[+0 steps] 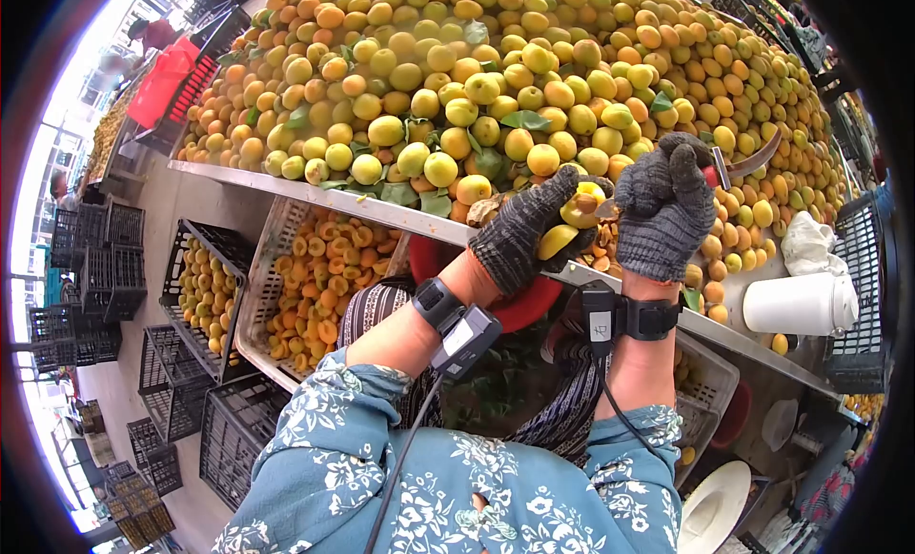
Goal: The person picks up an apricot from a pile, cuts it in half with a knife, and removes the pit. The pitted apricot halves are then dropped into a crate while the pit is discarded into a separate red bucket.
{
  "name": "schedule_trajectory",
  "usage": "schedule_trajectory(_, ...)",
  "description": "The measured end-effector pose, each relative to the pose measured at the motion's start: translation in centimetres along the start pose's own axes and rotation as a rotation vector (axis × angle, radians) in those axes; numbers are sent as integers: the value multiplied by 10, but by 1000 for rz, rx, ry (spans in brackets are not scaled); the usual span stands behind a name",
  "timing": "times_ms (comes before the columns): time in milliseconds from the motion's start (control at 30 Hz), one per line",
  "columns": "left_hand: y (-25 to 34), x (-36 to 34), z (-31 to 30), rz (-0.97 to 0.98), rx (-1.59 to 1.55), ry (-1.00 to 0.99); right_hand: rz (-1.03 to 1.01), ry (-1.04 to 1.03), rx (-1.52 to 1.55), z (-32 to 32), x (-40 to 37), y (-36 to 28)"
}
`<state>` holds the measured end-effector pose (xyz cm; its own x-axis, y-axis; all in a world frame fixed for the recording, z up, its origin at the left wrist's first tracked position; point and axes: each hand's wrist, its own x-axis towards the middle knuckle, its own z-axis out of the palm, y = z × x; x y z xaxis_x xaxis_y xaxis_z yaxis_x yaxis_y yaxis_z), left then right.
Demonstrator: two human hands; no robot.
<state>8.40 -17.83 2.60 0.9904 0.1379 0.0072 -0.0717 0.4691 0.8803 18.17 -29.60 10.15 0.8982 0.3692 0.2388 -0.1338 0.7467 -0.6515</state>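
My left hand (pixel 522 228), in a dark grey knit glove, is closed around a cut apricot (pixel 579 209). The apricot is split, with its inside facing up and one yellow half (pixel 557 241) lower down by the fingers. Curled into a fist just to the right, my right hand (pixel 662 211), gloved alike, grips a knife with a red handle and a curved metal blade (pixel 760 160) sticking out on the right. A small metal tip shows on the fist's left side, close to the cut fruit. Both hands are over the metal table edge (pixel 419 221).
Whole apricots (pixel 457 59) with leaves are heaped beyond the hands. Below left, a white crate (pixel 250 311) holds apricot halves beside a black crate (pixel 181 318) of apricots. A red bucket (pixel 519 311) sits under my hands. A white container (pixel 796 304) lies at right.
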Motion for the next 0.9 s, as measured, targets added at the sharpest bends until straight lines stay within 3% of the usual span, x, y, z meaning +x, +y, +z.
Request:
schedule_trajectory(33, 7, -1, 5, -2, 1, -3, -4, 20, 9, -1, 1, 1)
schedule_trajectory(100, 27, -6, 20, 356, 609, -24, -19, -4, 13, -1, 2, 0)
schedule_trajectory(167, 26, -7, 20, 356, 549, -37, -33, 34, -135, -2, 1, 0)
schedule_trajectory(300, 25, -6, 18, 450, 580, -58, -68, 42, -151, -2, 0, -4)
schedule_trajectory(400, 5, -7, 10, 403, 363, -84, -46, 38, -111, -2, 1, -4)
schedule_trajectory(533, 14, -14, 12, 379, 343, -88, -42, 52, -101, -2, 1, -1)
schedule_trajectory(600, 19, -14, 7, 582, 877, -126, -45, 55, -105, 1, -1, -2)
schedule_trajectory(633, 11, -13, 5, 582, 877, -127, -48, 59, -122, 4, -2, -4)
schedule_trajectory(700, -10, -12, 0, 304, 418, -74, -51, 64, -137, 7, -4, -4)
schedule_trajectory(733, -1, -11, 4, 302, 418, -74, -58, 60, -135, 7, -4, -3)
schedule_trajectory(800, 25, -9, 16, 600, 774, -222, -66, 56, -132, 9, -6, -3)
schedule_trajectory(900, 25, -8, 20, 658, 832, -172, -60, 58, -177, 15, -10, -2)
